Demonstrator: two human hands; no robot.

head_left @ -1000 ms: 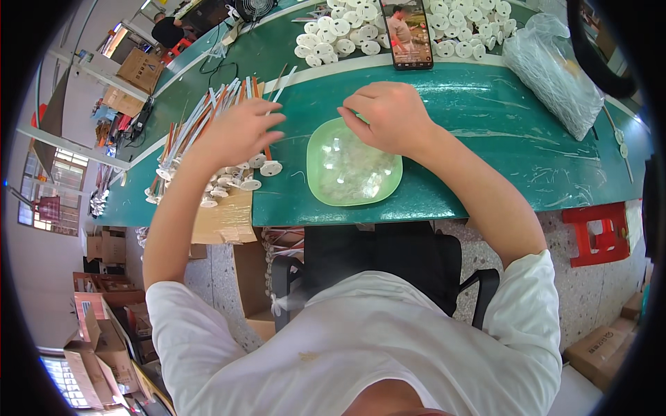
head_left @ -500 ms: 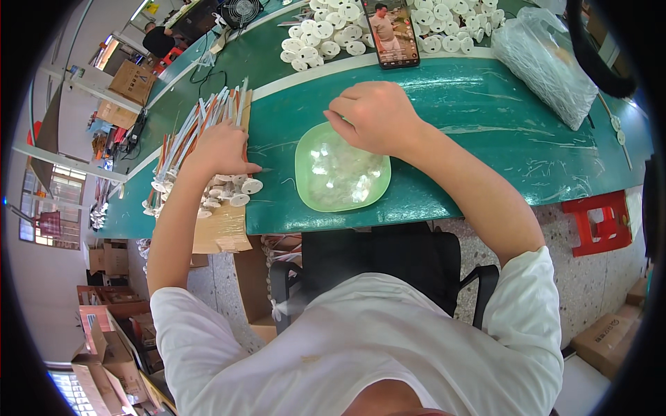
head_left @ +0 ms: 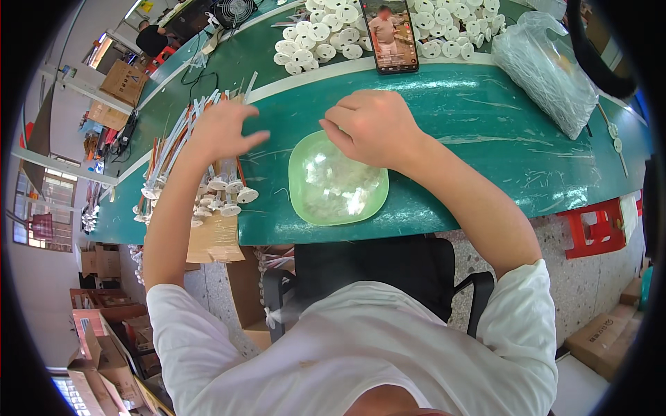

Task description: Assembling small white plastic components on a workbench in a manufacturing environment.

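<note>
My left hand (head_left: 223, 132) is over a bundle of thin white and brown sticks (head_left: 173, 149), thumb and fingers apart. I see nothing between them. White discs (head_left: 246, 195) cap the near ends of the sticks. My right hand (head_left: 374, 128) is curled closed above the far edge of a light green square bowl (head_left: 297, 191). Whatever its fingers hold, if anything, is hidden beneath the hand. Shiny clear pieces (head_left: 340, 177), too small to tell their kind, lie in the bowl.
Flattened cardboard (head_left: 215, 239) lies under the sticks at the green table's edge (head_left: 444, 222). Beyond the bowl stands a phone (head_left: 390, 38) with white disc parts (head_left: 322, 35) heaped around it. A clear plastic bag (head_left: 544, 73) rests far right. A red stool (head_left: 593, 225) stands below.
My left hand has come up off the sticks, and its thumb and fingers have spread. My right hand stays closed over the bowl. The whole view has shifted slightly.
</note>
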